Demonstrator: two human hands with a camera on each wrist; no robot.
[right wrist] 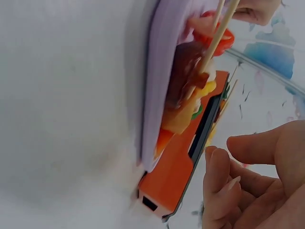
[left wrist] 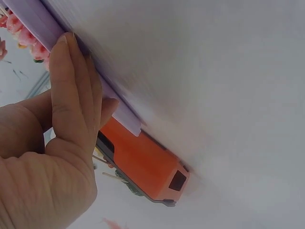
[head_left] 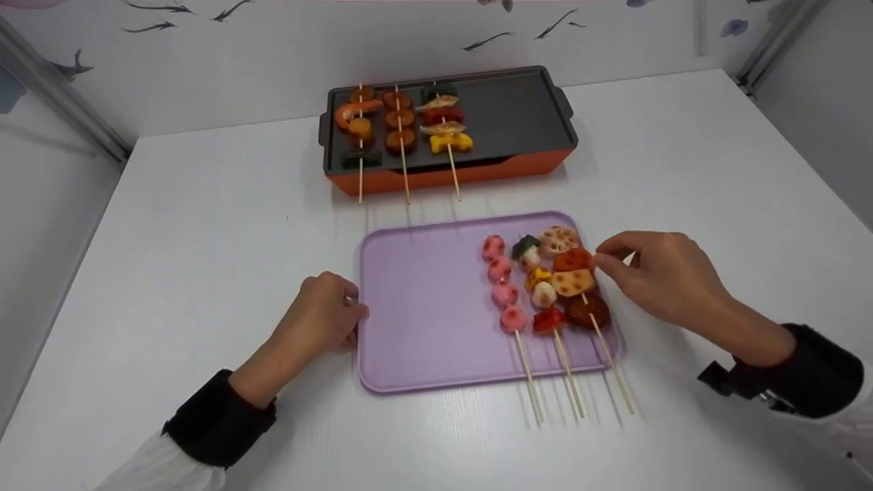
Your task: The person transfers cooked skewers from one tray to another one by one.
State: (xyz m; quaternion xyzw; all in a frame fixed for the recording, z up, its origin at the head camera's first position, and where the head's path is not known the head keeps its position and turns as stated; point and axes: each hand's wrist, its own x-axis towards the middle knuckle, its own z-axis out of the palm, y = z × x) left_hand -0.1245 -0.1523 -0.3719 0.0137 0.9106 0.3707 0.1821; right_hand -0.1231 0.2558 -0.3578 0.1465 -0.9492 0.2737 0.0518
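A lilac tray (head_left: 430, 307) lies on the white table, with three skewers on its right side. One skewer has pink balls (head_left: 505, 293), one mixed vegetables (head_left: 543, 294), and one has a lotus root slice (head_left: 559, 240) and other pieces; their sticks reach past the front rim. At the tray's left edge, my left hand (head_left: 320, 314) holds the rim, its long fingers (left wrist: 71, 86) fairly straight against the side. My right hand (head_left: 672, 276) hovers by the lotus root skewer at the right rim. Thumb and forefinger stand slightly apart in the right wrist view, with nothing between them.
Behind the tray stands an orange grill (head_left: 436, 179) with a dark plate (head_left: 511, 109). Three skewers lie on its left and middle, one with a shrimp (head_left: 351, 112), their sticks overhanging the front. A patterned white panel (head_left: 382, 41) rises behind.
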